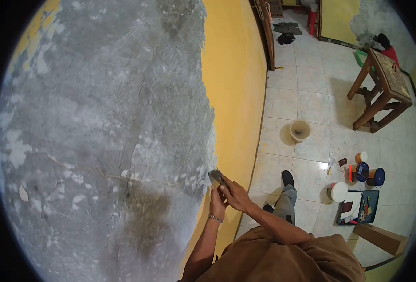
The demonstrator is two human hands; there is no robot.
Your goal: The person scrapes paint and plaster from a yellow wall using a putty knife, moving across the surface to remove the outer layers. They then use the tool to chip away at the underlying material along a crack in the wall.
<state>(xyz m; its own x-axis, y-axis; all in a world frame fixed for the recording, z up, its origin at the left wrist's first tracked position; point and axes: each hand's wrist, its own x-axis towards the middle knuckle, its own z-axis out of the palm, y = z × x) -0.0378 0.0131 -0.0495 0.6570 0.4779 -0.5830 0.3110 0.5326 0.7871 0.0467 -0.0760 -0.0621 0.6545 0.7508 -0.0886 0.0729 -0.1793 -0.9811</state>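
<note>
Grey bare plaster meets yellow paint (pixel 231 84) where both hands, left hand (pixel 217 201) and right hand (pixel 235 194), close around the scraper (pixel 215 176), blade pressed at the paint's edge.

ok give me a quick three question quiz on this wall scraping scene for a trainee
1. True or false: both hands grip the scraper against the wall.
2. Which colour of paint is left on the wall beside the scraper? A) blue B) yellow C) red
3. Fill in: the wooden stool stands on the tiled ____.

Key:
1. True. The left hand and right hand close together on the handle, with the blade at the edge of the yellow paint.
2. B
3. floor, beyond the small bucket and the paint cans.
</note>
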